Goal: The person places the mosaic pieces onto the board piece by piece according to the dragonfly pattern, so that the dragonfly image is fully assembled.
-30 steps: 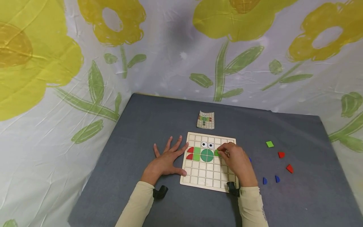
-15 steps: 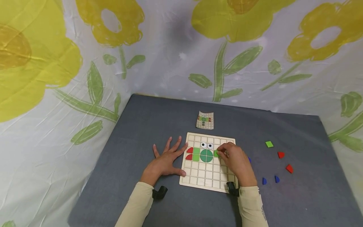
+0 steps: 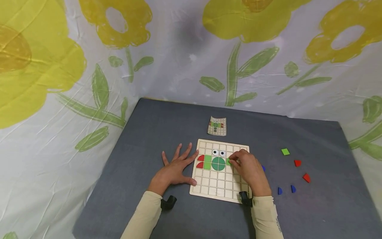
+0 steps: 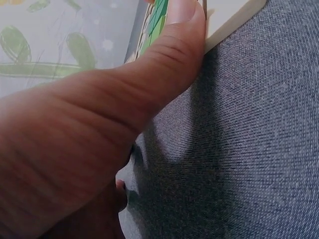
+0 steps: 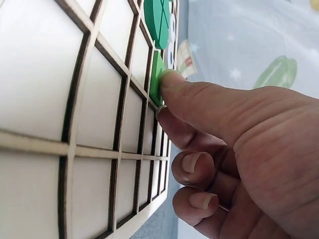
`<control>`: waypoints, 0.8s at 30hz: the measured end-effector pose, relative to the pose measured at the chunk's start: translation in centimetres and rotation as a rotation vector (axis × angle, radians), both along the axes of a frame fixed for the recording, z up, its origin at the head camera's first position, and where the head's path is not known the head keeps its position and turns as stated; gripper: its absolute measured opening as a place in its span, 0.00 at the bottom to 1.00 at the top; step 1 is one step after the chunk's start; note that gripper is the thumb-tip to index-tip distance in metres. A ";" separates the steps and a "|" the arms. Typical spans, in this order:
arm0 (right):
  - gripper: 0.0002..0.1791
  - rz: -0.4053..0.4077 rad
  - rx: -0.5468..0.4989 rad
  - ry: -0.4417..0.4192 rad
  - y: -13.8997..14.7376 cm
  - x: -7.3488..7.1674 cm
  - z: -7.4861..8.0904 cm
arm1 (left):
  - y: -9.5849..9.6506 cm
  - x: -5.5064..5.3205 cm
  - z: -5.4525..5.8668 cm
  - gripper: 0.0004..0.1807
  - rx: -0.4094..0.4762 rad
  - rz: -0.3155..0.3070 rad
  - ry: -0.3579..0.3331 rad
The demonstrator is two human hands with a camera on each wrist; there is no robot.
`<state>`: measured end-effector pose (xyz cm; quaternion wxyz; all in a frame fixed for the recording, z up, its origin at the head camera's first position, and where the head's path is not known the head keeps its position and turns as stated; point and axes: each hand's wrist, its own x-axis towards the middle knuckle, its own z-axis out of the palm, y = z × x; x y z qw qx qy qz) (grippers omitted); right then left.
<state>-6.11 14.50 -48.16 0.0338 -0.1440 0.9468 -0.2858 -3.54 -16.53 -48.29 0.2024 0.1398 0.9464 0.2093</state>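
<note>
A wooden grid board (image 3: 220, 192) lies on the table, bearing red quarter pieces (image 3: 200, 161), light green squares (image 3: 207, 162), a dark green circle (image 3: 218, 163) of quarter pieces and two eye tiles (image 3: 219, 153). My right hand (image 3: 249, 167) pinches a light green square tile (image 5: 157, 74) between thumb and index finger, at a cell right of the circle. Its other fingers curl loosely in the right wrist view. With fingers spread, my left hand (image 3: 174, 171) rests at the board's left side, thumb (image 4: 172, 55) and one fingertip on its edge.
Beyond the board lies a small pattern card (image 3: 217, 126). To the right are a green square tile (image 3: 285, 151), red pieces (image 3: 306, 178) and blue half-round pieces (image 3: 293, 189). A flowered cloth (image 3: 179, 66) hangs behind the grey table (image 3: 167, 126).
Both hands and the board stay in nearly the same place. The head view shifts only slightly, and the green tile stays pinched in the right hand.
</note>
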 end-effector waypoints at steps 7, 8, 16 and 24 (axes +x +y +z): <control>0.05 0.003 0.009 -0.001 0.1 0.0 0.0 | 0.0 0.0 0.0 0.68 0.012 0.005 0.000; 0.05 0.003 0.009 0.000 0.1 0.0 0.0 | 0.0 0.0 0.0 0.68 0.014 0.006 0.000; 0.09 -0.020 -0.011 -0.002 0.6 0.1 0.3 | 0.0 0.0 -0.1 0.68 0.018 0.001 -0.003; 0.11 -0.094 0.003 0.043 2.7 0.0 0.7 | 0.0 0.0 0.1 0.68 0.012 -0.003 -0.004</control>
